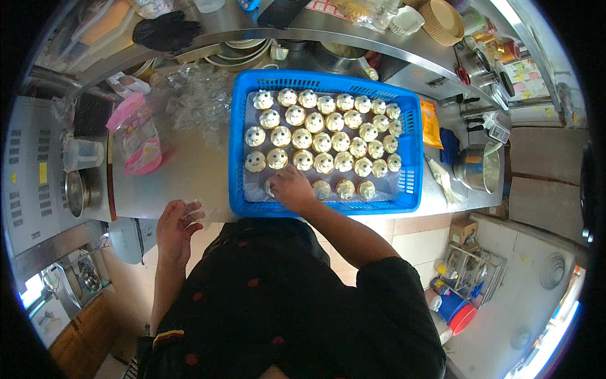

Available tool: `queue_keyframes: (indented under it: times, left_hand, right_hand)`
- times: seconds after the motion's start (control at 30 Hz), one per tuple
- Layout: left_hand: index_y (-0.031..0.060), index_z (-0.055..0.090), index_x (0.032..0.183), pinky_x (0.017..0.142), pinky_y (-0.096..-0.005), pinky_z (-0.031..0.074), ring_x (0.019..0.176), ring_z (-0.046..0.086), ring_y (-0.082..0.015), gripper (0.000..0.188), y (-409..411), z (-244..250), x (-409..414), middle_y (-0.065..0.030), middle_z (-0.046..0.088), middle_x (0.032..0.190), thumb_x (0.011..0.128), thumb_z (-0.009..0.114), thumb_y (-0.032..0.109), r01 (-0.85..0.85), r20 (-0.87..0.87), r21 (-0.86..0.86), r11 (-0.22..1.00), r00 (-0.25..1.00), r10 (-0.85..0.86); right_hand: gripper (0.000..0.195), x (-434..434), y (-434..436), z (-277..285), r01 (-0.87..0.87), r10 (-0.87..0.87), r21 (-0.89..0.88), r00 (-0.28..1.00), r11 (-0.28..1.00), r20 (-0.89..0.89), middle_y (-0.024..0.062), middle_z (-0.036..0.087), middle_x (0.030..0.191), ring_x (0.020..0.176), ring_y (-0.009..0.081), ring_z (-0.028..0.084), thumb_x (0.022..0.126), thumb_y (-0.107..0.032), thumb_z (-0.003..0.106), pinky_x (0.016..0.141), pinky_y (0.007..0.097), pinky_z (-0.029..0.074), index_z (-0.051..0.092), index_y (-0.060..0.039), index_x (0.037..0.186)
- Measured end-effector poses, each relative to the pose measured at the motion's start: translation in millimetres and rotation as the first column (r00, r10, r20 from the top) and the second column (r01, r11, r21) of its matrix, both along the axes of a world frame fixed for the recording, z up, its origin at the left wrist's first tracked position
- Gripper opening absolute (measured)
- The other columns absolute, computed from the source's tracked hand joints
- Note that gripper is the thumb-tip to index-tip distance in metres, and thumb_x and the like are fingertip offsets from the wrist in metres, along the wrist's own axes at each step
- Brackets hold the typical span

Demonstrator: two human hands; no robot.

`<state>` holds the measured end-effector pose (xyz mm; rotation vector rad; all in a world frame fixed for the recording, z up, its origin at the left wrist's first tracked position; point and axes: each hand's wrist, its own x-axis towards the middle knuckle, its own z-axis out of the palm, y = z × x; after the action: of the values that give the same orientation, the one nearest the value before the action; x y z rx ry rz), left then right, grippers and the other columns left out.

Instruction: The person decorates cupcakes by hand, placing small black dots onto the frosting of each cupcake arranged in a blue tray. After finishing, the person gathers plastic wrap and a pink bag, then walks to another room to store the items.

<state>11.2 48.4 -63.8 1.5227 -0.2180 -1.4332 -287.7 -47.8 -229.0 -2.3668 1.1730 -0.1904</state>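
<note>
A blue plastic basket [326, 209] stands on the steel worktop with rows of cupcakes topped with white piped cream. Many toppings carry small dark dots, such as the cupcake [303, 160] in the middle. My right hand [292, 187] reaches over the basket's front left part, its fingers at a cupcake [269, 187] that they partly cover; whether they grip it cannot be told. Left of the basket, at the worktop's front edge, my left hand [177, 230] holds a clear plastic wrapper [199, 213] between its fingers.
Crumpled clear plastic [201, 102] and a pink-edged plastic bag [137, 137] lie left of the basket. To its right are an orange packet [430, 124], a filled piping bag [440, 175] and a steel pot [476, 170]. A steel shelf [303, 34] crosses behind, with pans beneath.
</note>
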Motion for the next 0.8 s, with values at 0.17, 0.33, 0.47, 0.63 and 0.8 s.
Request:
queue_keyframes:
  times: [0.17, 0.33, 0.47, 0.63, 0.8]
  left_hand:
    - [0.0121, 0.06, 0.109, 0.074, -0.0344, 0.058, 0.092, 0.071, -0.0254, 0.017, 3, -9, 7, -0.0138, 0.072, 0.11, 0.102, 0.063, 0.027, 0.002, -0.008, 0.036, 0.999, 1.0, -0.002]
    - [0.011, 0.059, 0.108, 0.075, -0.0358, 0.057, 0.092, 0.069, -0.0244, 0.014, 7, -12, 16, -0.0112, 0.07, 0.11, 0.103, 0.061, 0.025, -0.031, -0.013, 0.027, 0.999, 0.999, 0.031]
    - [0.0108, 0.059, 0.115, 0.081, -0.0404, 0.058, 0.099, 0.067, -0.0263, 0.022, 33, -43, 35, -0.0085, 0.064, 0.107, 0.099, 0.066, 0.025, -0.062, 0.065, 0.001, 0.998, 0.996, 0.062]
    - [0.0028, 0.058, 0.111, 0.085, -0.0396, 0.061, 0.097, 0.068, -0.0255, 0.018, 23, -39, 50, -0.0113, 0.062, 0.105, 0.098, 0.064, 0.013, -0.027, -0.048, 0.062, 0.998, 0.998, 0.03]
    - [0.0031, 0.059, 0.117, 0.09, -0.0432, 0.058, 0.103, 0.065, -0.0297, 0.027, 5, -43, 97, -0.0134, 0.062, 0.112, 0.097, 0.068, 0.018, 0.038, -0.14, -0.017, 0.999, 0.989, -0.04]
  right_hand:
    - [0.015, 2, 1, -6, 0.01, -0.011, -0.036, 1.0, 0.999, -0.013, 0.0082, 0.067, 0.102, 0.109, 0.0325, 0.061, 0.088, -0.019, 0.066, 0.093, 0.047, 0.052, 0.072, -0.011, 0.099]
    - [0.017, 5, -6, 4, 0.046, -0.045, 0.044, 0.999, 0.998, -0.026, 0.0092, 0.068, 0.104, 0.111, 0.0323, 0.062, 0.089, -0.022, 0.064, 0.095, 0.0464, 0.051, 0.073, -0.0103, 0.097]
    - [0.025, 26, -8, 36, 0.141, -0.184, 0.248, 0.97, 0.959, 0.16, 0.0135, 0.068, 0.108, 0.108, 0.0341, 0.064, 0.091, -0.026, 0.071, 0.094, 0.0474, 0.053, 0.07, -0.0068, 0.107]
    - [0.038, 138, 3, 123, -0.162, -0.054, 0.328, 0.825, 0.931, 0.563, 0.0161, 0.072, 0.114, 0.106, 0.0316, 0.07, 0.093, -0.02, 0.073, 0.093, 0.043, 0.056, 0.065, -0.0062, 0.127]
    - [0.038, 216, -1, 111, -0.099, -0.195, 0.635, 0.906, 0.766, 0.376, 0.0143, 0.074, 0.109, 0.098, 0.0261, 0.073, 0.091, -0.019, 0.076, 0.086, 0.0387, 0.058, 0.066, -0.0053, 0.124]
